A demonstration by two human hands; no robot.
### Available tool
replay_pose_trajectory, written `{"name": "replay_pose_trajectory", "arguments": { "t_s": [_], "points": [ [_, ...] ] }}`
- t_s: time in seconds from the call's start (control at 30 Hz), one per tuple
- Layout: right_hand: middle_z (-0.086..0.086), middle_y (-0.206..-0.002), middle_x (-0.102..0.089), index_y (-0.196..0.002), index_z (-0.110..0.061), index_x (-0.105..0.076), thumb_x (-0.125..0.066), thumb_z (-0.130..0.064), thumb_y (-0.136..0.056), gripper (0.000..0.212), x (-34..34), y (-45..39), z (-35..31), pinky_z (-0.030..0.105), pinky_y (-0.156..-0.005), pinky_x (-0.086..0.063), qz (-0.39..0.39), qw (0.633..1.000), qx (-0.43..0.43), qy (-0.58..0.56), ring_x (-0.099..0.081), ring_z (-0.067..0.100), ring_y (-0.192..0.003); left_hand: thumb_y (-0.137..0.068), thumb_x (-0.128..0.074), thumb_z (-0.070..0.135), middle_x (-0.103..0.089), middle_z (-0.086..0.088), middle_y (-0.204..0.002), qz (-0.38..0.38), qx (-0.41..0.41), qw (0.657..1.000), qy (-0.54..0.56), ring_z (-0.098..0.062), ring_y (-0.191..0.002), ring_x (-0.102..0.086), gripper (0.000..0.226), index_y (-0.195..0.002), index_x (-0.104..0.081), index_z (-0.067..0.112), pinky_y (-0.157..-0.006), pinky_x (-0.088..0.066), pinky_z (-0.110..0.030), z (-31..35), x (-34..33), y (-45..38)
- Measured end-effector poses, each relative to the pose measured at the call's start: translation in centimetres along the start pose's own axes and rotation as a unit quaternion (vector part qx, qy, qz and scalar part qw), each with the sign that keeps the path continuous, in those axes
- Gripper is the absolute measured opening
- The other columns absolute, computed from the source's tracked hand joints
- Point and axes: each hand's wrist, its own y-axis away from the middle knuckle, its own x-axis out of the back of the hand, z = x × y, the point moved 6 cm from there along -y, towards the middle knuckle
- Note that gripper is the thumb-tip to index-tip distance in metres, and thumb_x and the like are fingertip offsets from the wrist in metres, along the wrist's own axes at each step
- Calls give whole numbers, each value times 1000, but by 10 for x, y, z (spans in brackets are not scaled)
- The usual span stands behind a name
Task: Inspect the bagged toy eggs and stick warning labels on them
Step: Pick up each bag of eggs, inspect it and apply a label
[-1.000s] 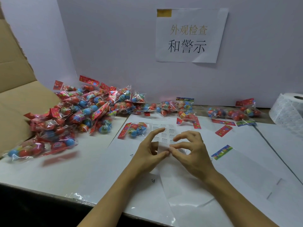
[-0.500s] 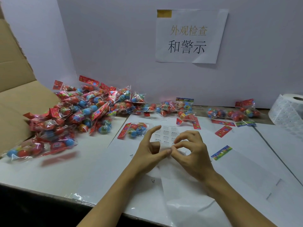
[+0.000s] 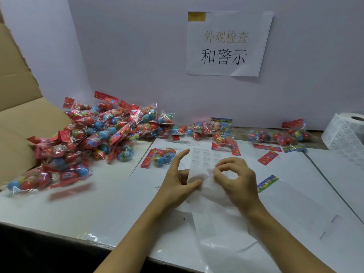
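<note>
Your left hand [image 3: 178,181] pinches the label strip [image 3: 202,166] at its edge, steadying it so your right hand [image 3: 235,177], thumb and forefinger curled together, can peel a label. One bag of toy eggs [image 3: 160,155] lies just beyond, ready to label; the unlabelled pile [image 3: 94,134] sits left.
</note>
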Motion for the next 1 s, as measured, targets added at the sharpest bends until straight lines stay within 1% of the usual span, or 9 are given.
{"name": "replay_pose_trajectory", "arguments": {
  "t_s": [0.07, 0.13, 0.2, 0.27, 0.43, 0.7, 0.83, 0.93, 1.0],
  "points": [
    [-9, -90, -69, -74, -25, -72, -76, -1, -83, 26, 16, -5, 11, 27, -85, -53, 98, 989, -83, -71, -66, 14, -94, -87, -80, 10, -68, -8, -134, 10, -6, 1000, -29, -22, -106, -73, 83, -138, -32, 56, -90, -62, -39, 1, 2, 1],
    [-6, -91, -69, -75, -28, -70, -74, -3, -86, 28, 33, -6, 19, 37, -86, -57, 183, 970, -127, -94, -67, 20, -93, -81, -86, 35, -62, 2, -136, 55, -34, 987, -147, -14, -111, -63, 80, -143, -37, 50, -96, -56, -28, 5, 6, 2],
    [-2, -92, -68, -79, -22, -71, -74, -4, -87, 20, 39, -7, 18, 46, -88, -57, 196, 973, -109, -57, -65, 24, -96, -70, -77, 70, -56, 4, -127, 127, -65, 959, -244, -8, -112, -45, 80, -140, -53, 40, -97, -38, -10, 11, 11, 6],
    [-1, -92, -67, -81, -15, -72, -75, -3, -85, 14, 35, -5, 11, 47, -86, -56, 174, 982, -67, -14, -64, 25, -95, -65, -63, 86, -52, 4, -111, 175, -95, 944, -262, -5, -104, -37, 78, -122, -68, 34, -87, -27, 3, 18, 14, 9],
    [7, -89, -68, -80, -3, -76, -84, 1, -75, 10, 9, 5, -18, 12, -84, -45, 81, 986, 105, 97, -59, 22, -90, -78, -58, 75, -60, 12, -95, 56, -83, 976, -195, -10, -93, -51, 52, -97, -76, 31, -73, -36, -6, 15, 2, 5],
    [3, -91, -68, -82, -9, -79, -84, -11, -76, 8, -8, 12, -21, 9, -87, -41, -7, 981, 169, 94, -57, 19, -96, -82, -49, 69, -68, 7, -96, -12, -73, 991, -113, -16, -92, -61, 46, -102, -74, 35, -73, -43, -18, 17, -11, 8],
    [-7, -108, -64, -101, -27, -76, -84, -24, -80, 23, -12, 10, -11, 12, -91, -44, -42, 993, 103, 46, -55, 10, -109, -84, -51, 63, -69, 9, -94, 9, -79, 994, -77, -15, -91, -63, 37, -92, -72, 35, -79, -48, -31, 21, -6, 9],
    [-17, -119, -66, -117, -42, -65, -76, -25, -89, 34, -15, 6, 1, 17, -87, -54, -90, 988, -52, -113, -62, 2, -113, -87, -51, 61, -69, 11, -91, 23, -83, 995, -43, 0, -81, -59, 44, -89, -74, 22, -72, -44, -14, 24, -2, 10],
    [-8, -111, -75, -109, -37, -74, -72, -20, -93, 24, -16, 4, 10, 26, -82, -58, -101, 962, -134, -217, -69, 10, -108, -91, -51, 53, -69, 15, -89, 37, -76, 996, -35, 2, -78, -58, 46, -93, -74, 13, -71, -43, -12, 22, 1, 7]
  ]
}}
